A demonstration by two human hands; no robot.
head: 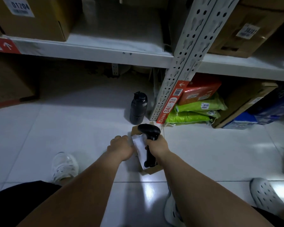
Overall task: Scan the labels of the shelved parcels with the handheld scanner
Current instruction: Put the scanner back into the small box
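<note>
A small cardboard parcel (152, 170) with a white label (140, 146) lies on the tiled floor in front of the shelf post. My left hand (120, 145) rests on its left side, fingers curled over the edge. My right hand (157, 145) grips the black handheld scanner (149, 131) by its handle, with the scanner head right above the parcel's far end. Labelled parcels sit on the shelves: a brown box marked 01204 (31, 18) at the upper left and another brown box (246, 30) at the upper right.
A black water bottle (138, 108) stands on the floor beside the white perforated shelf post (187, 63). Green bags (197, 112), a red box (202, 90) and a blue-and-brown box (252, 108) fill the lower right bay. A brown box (10, 82) sits lower left. Feet in white shoes (65, 166) flank my arms.
</note>
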